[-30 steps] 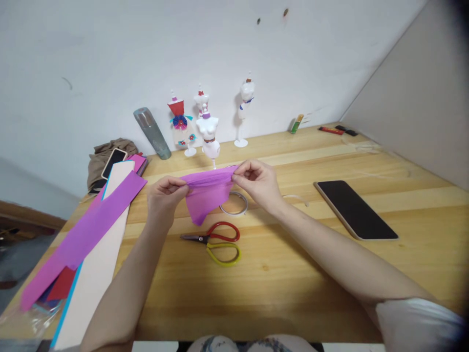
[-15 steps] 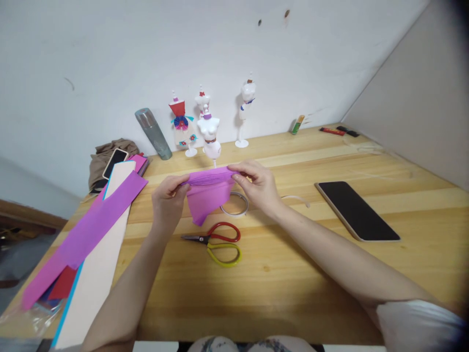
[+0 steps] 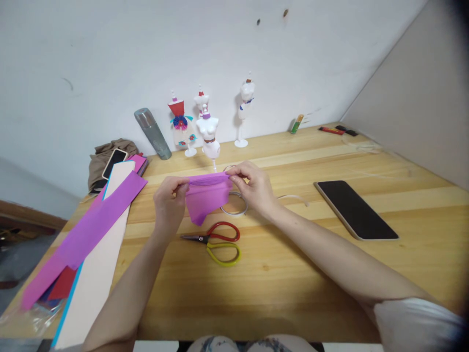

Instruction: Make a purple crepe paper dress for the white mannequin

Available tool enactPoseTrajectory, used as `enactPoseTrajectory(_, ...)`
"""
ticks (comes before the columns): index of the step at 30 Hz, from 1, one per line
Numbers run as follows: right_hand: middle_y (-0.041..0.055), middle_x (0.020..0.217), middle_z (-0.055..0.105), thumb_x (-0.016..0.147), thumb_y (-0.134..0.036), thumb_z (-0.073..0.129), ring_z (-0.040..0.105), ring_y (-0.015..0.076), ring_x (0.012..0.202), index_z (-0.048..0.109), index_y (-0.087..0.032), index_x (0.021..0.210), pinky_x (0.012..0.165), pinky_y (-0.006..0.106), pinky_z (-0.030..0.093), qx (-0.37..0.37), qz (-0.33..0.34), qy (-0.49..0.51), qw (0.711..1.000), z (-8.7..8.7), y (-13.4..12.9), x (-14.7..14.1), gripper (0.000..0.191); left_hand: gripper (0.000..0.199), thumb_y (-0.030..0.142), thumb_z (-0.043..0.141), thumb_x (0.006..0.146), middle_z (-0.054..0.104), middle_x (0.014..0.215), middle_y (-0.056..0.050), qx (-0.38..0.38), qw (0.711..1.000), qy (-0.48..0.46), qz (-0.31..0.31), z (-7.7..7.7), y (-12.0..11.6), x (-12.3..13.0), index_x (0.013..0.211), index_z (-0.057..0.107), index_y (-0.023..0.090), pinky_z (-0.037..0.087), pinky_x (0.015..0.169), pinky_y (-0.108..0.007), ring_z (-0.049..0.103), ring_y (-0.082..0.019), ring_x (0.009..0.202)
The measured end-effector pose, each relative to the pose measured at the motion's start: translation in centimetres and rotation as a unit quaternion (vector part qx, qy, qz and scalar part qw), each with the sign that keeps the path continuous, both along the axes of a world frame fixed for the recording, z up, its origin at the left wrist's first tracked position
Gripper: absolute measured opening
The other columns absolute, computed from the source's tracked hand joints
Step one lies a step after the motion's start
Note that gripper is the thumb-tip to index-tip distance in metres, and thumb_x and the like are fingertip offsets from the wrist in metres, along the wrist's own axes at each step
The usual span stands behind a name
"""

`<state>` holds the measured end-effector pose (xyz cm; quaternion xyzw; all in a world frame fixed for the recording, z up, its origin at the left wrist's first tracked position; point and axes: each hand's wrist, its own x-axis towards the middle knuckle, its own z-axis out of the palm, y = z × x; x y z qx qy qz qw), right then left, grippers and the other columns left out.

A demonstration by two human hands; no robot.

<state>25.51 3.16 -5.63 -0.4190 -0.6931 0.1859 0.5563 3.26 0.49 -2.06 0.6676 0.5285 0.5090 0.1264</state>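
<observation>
Over the table point(image 3: 278, 293), the left hand point(image 3: 169, 198) pinches the purple sheet point(image 3: 207, 198) at nine o'clock, the right hand point(image 3: 256, 189) at three, fingers clamped on it, seemingly to keep its folded edge taut; scissors point(image 3: 202, 239) lie at six, within reach.

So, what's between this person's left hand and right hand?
In the head view, a purple sheet spans the gap, pinched near its creased upper edge by the left hand and the right hand.
</observation>
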Motion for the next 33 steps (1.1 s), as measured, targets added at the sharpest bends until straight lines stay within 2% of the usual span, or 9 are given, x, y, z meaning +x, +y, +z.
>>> enactPoseTrajectory(8, 0.0047, 0.083, 0.067, 0.086, -0.017, 0.057, 0.062, 0.0228, 0.085, 0.068, -0.025, 0.084, 0.078, 0.039, 0.048, 0.006, 0.002, -0.02, 1.0, -0.2, 0.1, 0.0, 0.014, 0.011, 0.018, 0.062, 0.079, 0.067, 0.074, 0.0, -0.013, 1.0, -0.001, 0.006, -0.1, 0.3, 0.0, 0.077, 0.071, 0.023, 0.046, 0.07, -0.027, 0.06, -0.017, 0.073)
enactPoseTrajectory(17, 0.0025, 0.074, 0.06, 0.082, -0.018, 0.058, 0.055, 0.0196, 0.071, 0.057, -0.024, 0.076, 0.068, 0.034, 0.043, -0.02, -0.007, -0.039, 0.999, -0.2, 0.4, 0.1, 0.009, 0.004, 0.02, 0.065, 0.076, 0.065, 0.063, 0.004, -0.059, 0.997, -0.043, 0.025, -0.5, 0.7, -0.2, 0.075, 0.068, 0.022, 0.047, 0.062, -0.025, 0.061, -0.013, 0.061)
enactPoseTrajectory(19, 0.0016, 0.071, 0.06, 0.082, -0.02, 0.058, 0.056, 0.0187, 0.068, 0.055, -0.024, 0.076, 0.066, 0.033, 0.042, -0.048, -0.006, -0.028, 0.998, -0.2, 0.4, 0.1, 0.008, 0.001, 0.022, 0.066, 0.075, 0.065, 0.06, 0.004, -0.088, 0.992, -0.084, 0.018, -0.5, 0.7, -0.1, 0.074, 0.066, 0.021, 0.047, 0.058, -0.023, 0.062, -0.012, 0.057)
enactPoseTrajectory(23, -0.0002, 0.066, 0.063, 0.081, -0.024, 0.059, 0.059, 0.0167, 0.059, 0.052, -0.023, 0.076, 0.059, 0.031, 0.044, -0.142, 0.047, 0.055, 0.987, -0.1, 0.4, -0.2, 0.009, 0.012, 0.027, 0.07, 0.07, 0.067, 0.057, 0.001, -0.158, 0.972, -0.173, -0.003, -0.1, 0.8, 0.0, 0.073, 0.063, 0.018, 0.046, 0.047, -0.022, 0.062, -0.013, 0.046)
enactPoseTrajectory(26, -0.0008, 0.063, 0.064, 0.079, -0.028, 0.062, 0.06, 0.0154, 0.054, 0.052, -0.022, 0.075, 0.054, 0.029, 0.046, -0.192, 0.081, 0.128, 0.97, 0.0, 0.5, -0.3, 0.012, 0.018, 0.03, 0.072, 0.065, 0.068, 0.056, -0.001, -0.198, 0.959, -0.201, -0.009, 0.6, 0.6, 0.1, 0.073, 0.062, 0.016, 0.045, 0.041, -0.022, 0.061, -0.014, 0.042)
enactPoseTrajectory(29, 0.0005, 0.064, 0.066, 0.076, -0.03, 0.065, 0.063, 0.0159, 0.058, 0.056, -0.021, 0.073, 0.058, 0.029, 0.048, -0.196, 0.08, 0.14, 0.967, 0.0, 0.6, -0.2, 0.013, 0.024, 0.032, 0.074, 0.062, 0.071, 0.06, -0.002, -0.21, 0.952, -0.222, -0.025, 1.1, 0.4, 0.1, 0.073, 0.061, 0.016, 0.049, 0.043, -0.023, 0.064, -0.015, 0.045)
enactPoseTrajectory(33, 0.0015, 0.069, 0.067, 0.072, -0.027, 0.069, 0.06, 0.0154, 0.064, 0.061, -0.02, 0.068, 0.066, 0.031, 0.048, -0.142, 0.048, 0.134, 0.98, 0.2, 0.6, 0.0, 0.011, 0.025, 0.032, 0.078, 0.059, 0.072, 0.061, -0.002, -0.184, 0.946, -0.262, -0.052, 1.0, 0.4, 0.1, 0.072, 0.062, 0.017, 0.057, 0.055, -0.028, 0.07, -0.017, 0.054)
